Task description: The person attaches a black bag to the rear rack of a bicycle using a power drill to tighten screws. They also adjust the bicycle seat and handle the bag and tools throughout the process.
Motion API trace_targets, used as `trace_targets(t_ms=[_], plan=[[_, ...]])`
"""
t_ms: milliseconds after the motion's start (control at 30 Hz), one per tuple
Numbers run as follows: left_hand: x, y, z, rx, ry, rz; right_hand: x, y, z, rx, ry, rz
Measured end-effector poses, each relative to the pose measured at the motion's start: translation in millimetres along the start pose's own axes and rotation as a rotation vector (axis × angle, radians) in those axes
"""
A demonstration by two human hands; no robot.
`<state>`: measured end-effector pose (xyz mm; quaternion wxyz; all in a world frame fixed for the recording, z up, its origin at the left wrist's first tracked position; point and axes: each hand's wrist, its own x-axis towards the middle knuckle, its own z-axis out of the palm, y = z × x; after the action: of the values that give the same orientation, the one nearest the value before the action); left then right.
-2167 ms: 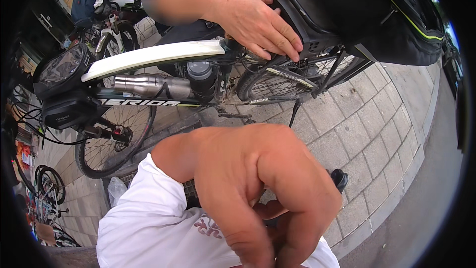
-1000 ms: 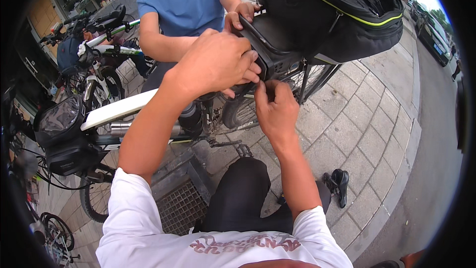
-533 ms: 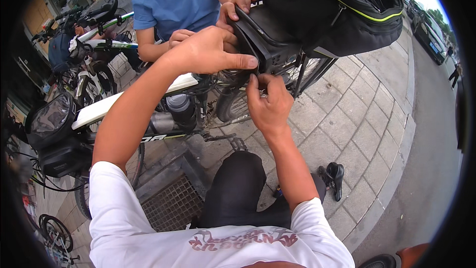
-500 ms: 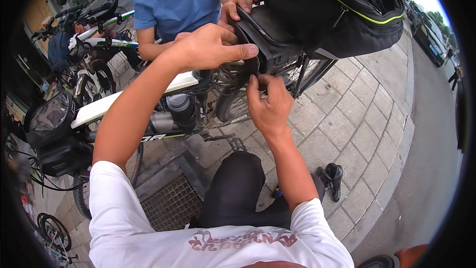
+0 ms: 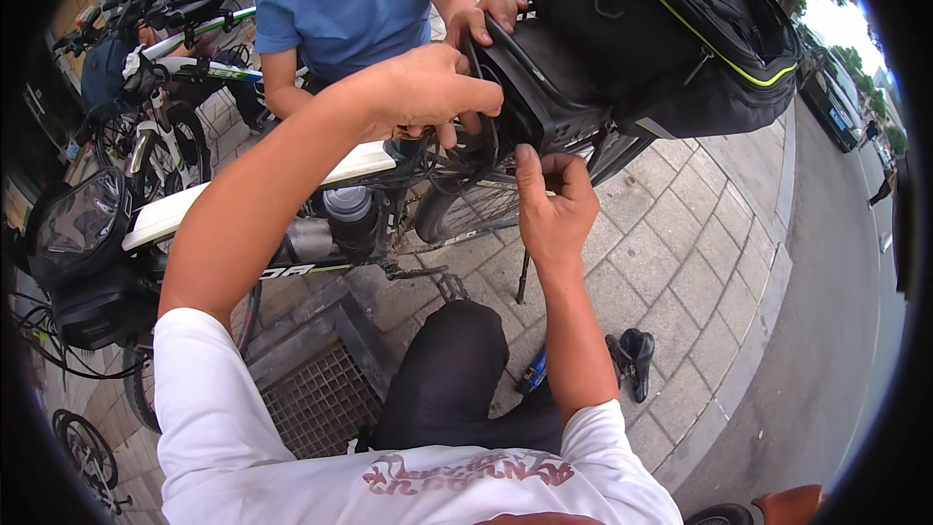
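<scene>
A black rack-mounted box (image 5: 549, 87) sits over the rear wheel of a bicycle, its end facing me showing a dark opening. My left hand (image 5: 432, 92) is closed with thumb and fingers round a thin black end cover (image 5: 476, 68), which stands apart from the box at its near end. Against the box's lower corner is my right hand (image 5: 561, 199), with thumb and curled forefinger pinched together; what lies between them is hidden. Across from me, a person in a blue shirt (image 5: 360, 15) rests both hands (image 5: 491, 19) on the box's far upper edge.
On the rack behind the box stands a large black bag (image 5: 671, 29) with yellow piping. The bicycle's white top tube (image 5: 262, 194), bottle (image 5: 348, 209) and front bag (image 5: 83, 253) lie to the left. Below are a metal grate (image 5: 326, 399) and paving; parked bicycles (image 5: 160, 87) stand far left.
The gap between cover and box has widened, uncovering more of the dark opening. My right hand has shifted right along with the box's corner, and the view has moved slightly.
</scene>
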<state>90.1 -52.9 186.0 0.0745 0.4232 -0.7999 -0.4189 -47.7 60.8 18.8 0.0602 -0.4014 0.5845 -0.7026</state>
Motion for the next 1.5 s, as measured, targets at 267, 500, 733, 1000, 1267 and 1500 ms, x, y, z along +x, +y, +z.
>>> trace_targets(t_ms=[267, 500, 733, 1000, 1267, 1500], plan=[[12, -16, -7, -0.139, -0.096, 0.037, 10, -28, 24, -0.115, 0.23, -0.01], [6, -15, -11, -0.084, -0.11, 0.071, 18, -37, 30, -0.244, 0.238, -0.021], [-1, -1, -2, 0.126, -0.024, 0.034, 30, -32, 11, -0.575, 0.158, -0.442], [-6, -13, -10, 0.108, 0.014, 0.088, 40, -52, 10, -0.949, 0.093, -0.813], [-13, -13, -1, 0.173, 0.3, 0.132, 59, -60, -5, -0.972, -0.043, -0.9], [14, 15, 6, 0.692, 0.53, 0.093, 61, -74, 1, -1.161, -0.112, -0.88]])
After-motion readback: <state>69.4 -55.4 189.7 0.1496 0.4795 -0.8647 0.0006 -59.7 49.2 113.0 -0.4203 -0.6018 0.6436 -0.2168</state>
